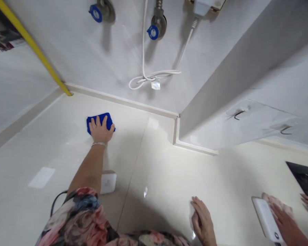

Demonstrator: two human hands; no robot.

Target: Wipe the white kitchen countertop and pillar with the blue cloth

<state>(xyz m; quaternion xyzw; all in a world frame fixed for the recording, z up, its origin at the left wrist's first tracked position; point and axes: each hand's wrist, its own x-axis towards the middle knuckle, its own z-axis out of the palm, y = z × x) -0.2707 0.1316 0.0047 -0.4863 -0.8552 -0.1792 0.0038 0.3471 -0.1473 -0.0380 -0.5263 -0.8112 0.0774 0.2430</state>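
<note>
My left hand (101,130) lies on a folded blue cloth (89,124) on the pale countertop (164,164). Its fingers are spread flat over the cloth, and the cloth's edges show around them. A bracelet circles the wrist. Beside my left forearm, a small white square box (108,182) with rounded corners is partly covered by the arm. My right hand (202,220) rests at the front of the counter, fingers stretched forward and thumb toward the left. Nothing shows in it, and it is apart from the cloth.
A yellow pipe (38,53) enters the counter at the back left corner. Two blue-handled valves (153,32) and a bundled white cord (143,80) are on the wall. A boxed-out wall with hooks (238,114) juts out. At right, a co-worker's hand (284,218) is near a white device (265,220).
</note>
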